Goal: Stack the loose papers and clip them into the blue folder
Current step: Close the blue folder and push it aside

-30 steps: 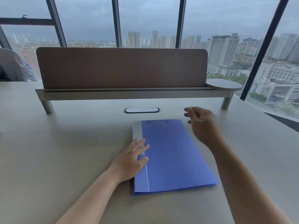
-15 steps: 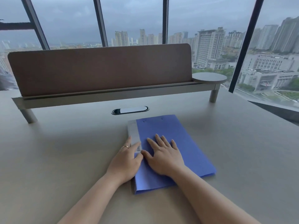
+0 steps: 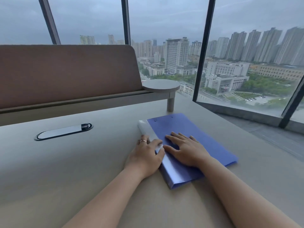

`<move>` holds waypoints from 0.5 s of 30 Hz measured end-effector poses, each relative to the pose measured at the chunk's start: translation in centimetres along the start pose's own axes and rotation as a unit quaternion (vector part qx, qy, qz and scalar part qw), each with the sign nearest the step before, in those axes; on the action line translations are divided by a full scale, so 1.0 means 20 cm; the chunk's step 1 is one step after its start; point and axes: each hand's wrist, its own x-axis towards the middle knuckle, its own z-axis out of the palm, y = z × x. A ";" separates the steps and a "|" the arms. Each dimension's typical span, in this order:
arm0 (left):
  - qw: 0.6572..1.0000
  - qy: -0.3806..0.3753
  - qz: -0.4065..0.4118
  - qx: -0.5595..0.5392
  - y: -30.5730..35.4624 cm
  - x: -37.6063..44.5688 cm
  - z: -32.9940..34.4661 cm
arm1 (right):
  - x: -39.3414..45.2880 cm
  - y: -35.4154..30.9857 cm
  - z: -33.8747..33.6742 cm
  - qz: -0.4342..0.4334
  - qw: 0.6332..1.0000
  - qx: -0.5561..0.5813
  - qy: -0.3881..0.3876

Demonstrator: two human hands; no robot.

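Note:
The blue folder (image 3: 189,129) lies closed and flat on the grey desk (image 3: 74,170), its pale spine strip toward the left. My left hand (image 3: 146,155), with a ring on one finger, rests against the spine edge, thumb over the strip. Spread fingers of my right hand (image 3: 185,148) lie flat on the blue cover, just right of the left hand. No loose papers are visible; whatever is inside the folder is hidden.
A brown divider panel (image 3: 65,73) on a raised shelf with a round end (image 3: 161,86) runs along the back. An oval cable port (image 3: 63,131) sits in the desk at left. The desk's right edge drops off toward glass windows (image 3: 246,55).
My right hand came down from above the folder's far corner and now lies flat on the cover. The view swung right, so the folder and hands sit further right in frame.

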 end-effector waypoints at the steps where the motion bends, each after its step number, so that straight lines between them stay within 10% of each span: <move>1: 1.000 -0.002 0.002 0.008 0.03 0.06 0.03 | 0.04 0.06 -0.02 0.004 1.000 -0.002 0.001; 15: 1.000 -0.005 -0.001 0.023 0.14 0.47 0.21 | 0.40 0.35 -0.08 -0.011 1.000 0.008 0.014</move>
